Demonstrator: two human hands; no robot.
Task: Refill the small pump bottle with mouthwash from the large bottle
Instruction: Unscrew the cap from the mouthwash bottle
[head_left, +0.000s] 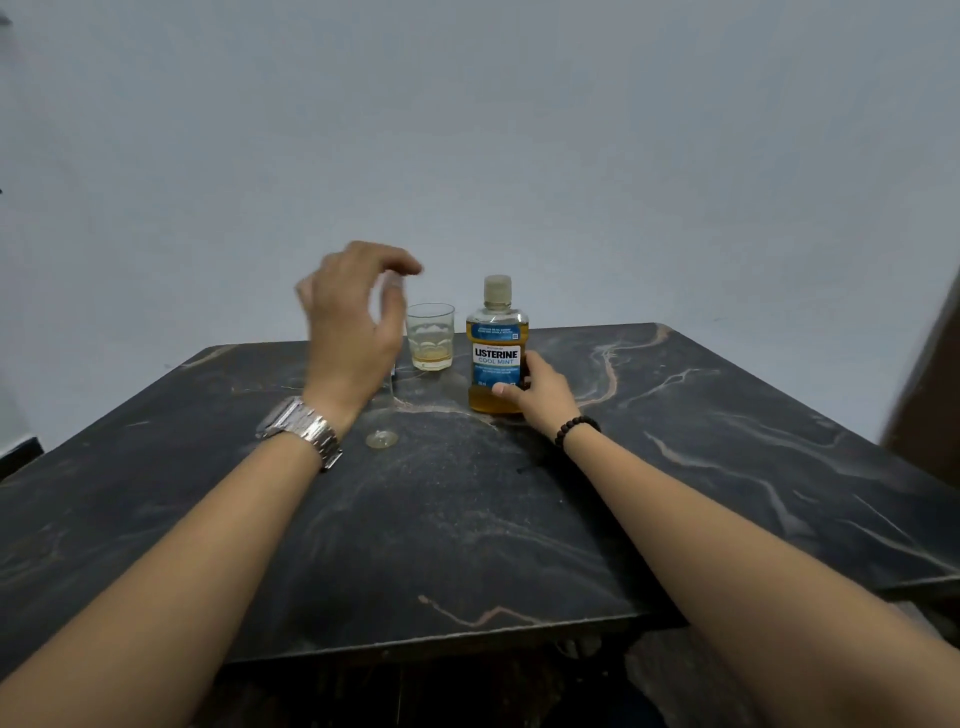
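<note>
Your right hand (535, 389) reaches forward with the arm nearly straight and wraps the lower part of the big bottle (497, 345), thumb across the front near the label's bottom edge, fingers round the far side. The bottle stands upright on the table (519, 519), cap on, amber liquid up to its shoulder.

Your left hand (353, 322) is raised off the table, wrist bent, a metal watch (300, 430) on it. The fingers arch forward and down in a loose claw, blurred. Under the palm stands a slim clear bottle (383, 415), its round base on the table; its top is hidden behind the hand, so I cannot tell whether your fingertips grip it or only hover at it.

Just behind, between your two hands, sits a glass (430, 336) with a little amber liquid at the bottom. A bead bracelet (575, 428) circles your right wrist.
</note>
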